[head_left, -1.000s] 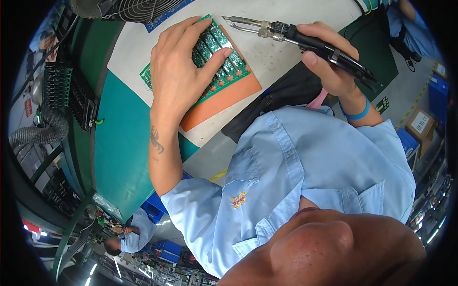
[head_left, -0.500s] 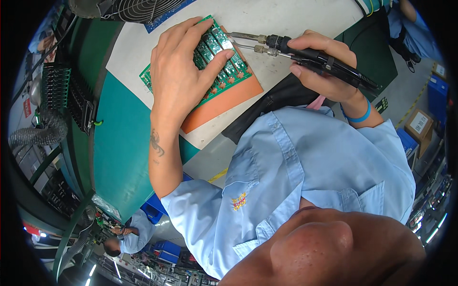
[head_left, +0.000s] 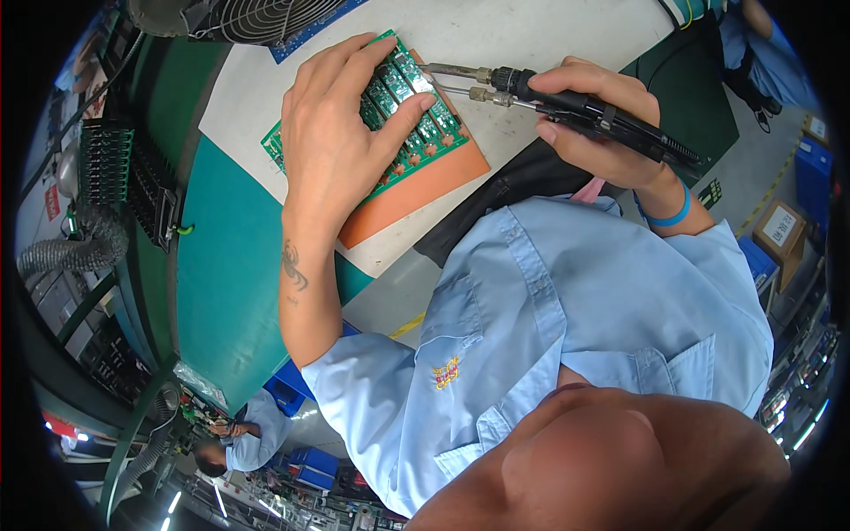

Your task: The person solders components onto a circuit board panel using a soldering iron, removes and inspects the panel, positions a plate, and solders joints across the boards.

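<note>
While the open left hand (head_left: 329, 133) touches a green board (head_left: 416, 119) by the bench edge (head_left: 350, 280), the right hand (head_left: 613, 159) grips a black tool (head_left: 591, 111).

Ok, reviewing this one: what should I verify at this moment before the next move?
1. Left hand on the circuit board: ok, palm down over it, thumb across its face.
2. Right hand on the black-handled tool: ok, gripped between thumb and fingers.
3. Metal tips against the board: cannot tell; they reach its right edge, but contact is too small to judge.
4. Tips' heat: cannot tell.
5. Orange sheet beneath the board: ok, showing along its near and right edges.
6. Whole board visible: not ok, the left hand covers much of it.
</note>
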A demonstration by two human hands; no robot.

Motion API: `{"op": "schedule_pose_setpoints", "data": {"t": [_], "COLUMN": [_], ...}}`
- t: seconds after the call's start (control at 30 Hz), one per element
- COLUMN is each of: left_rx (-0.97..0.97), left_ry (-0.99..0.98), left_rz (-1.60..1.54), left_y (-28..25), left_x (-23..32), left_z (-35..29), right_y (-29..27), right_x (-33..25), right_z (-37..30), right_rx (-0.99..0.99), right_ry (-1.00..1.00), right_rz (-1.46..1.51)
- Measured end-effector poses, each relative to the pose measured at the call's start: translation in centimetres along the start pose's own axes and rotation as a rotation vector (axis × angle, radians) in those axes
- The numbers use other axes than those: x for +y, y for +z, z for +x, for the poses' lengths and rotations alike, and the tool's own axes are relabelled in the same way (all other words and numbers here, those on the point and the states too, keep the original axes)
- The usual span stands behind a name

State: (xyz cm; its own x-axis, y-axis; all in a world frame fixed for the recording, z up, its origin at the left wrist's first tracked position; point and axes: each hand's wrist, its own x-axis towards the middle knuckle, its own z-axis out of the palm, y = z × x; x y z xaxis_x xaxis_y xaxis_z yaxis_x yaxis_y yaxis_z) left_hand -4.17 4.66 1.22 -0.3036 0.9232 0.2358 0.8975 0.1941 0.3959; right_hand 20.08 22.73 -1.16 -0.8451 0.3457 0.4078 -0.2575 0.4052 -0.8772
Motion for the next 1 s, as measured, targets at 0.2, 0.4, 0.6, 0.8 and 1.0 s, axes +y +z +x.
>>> {"op": "schedule_pose_setpoints", "data": {"t": [0.2, 0.4, 0.6, 0.8, 1.0], "left_rx": [-0.003, -0.003, -0.009, 0.002, -0.051], "left_ry": [-0.009, -0.011, -0.004, 0.054, 0.007], "left_rz": [0.001, -0.002, -0.01, 0.033, 0.048], "left_y": [0.1, 0.1, 0.1, -0.7, -1.5], "left_x": [0.0, 0.1, 0.0, 0.3, 0.6], "left_z": [-0.1, -0.1, -0.1, 0.2, -0.1], "right_y": [0.0, 0.0, -0.7, -0.3, 0.3], "right_x": [-0.3, -0.6, -0.7, -1.1, -1.0], "right_z": [-0.1, -0.5, -0.7, -0.3, 0.1], "right_rx": [0.009, 0.07, -0.003, -0.054, -0.099], "right_ry": [0.029, 0.059, 0.035, -0.034, -0.069], "right_rz": [0.023, 0.07, 0.111, 0.051, -0.003]}}
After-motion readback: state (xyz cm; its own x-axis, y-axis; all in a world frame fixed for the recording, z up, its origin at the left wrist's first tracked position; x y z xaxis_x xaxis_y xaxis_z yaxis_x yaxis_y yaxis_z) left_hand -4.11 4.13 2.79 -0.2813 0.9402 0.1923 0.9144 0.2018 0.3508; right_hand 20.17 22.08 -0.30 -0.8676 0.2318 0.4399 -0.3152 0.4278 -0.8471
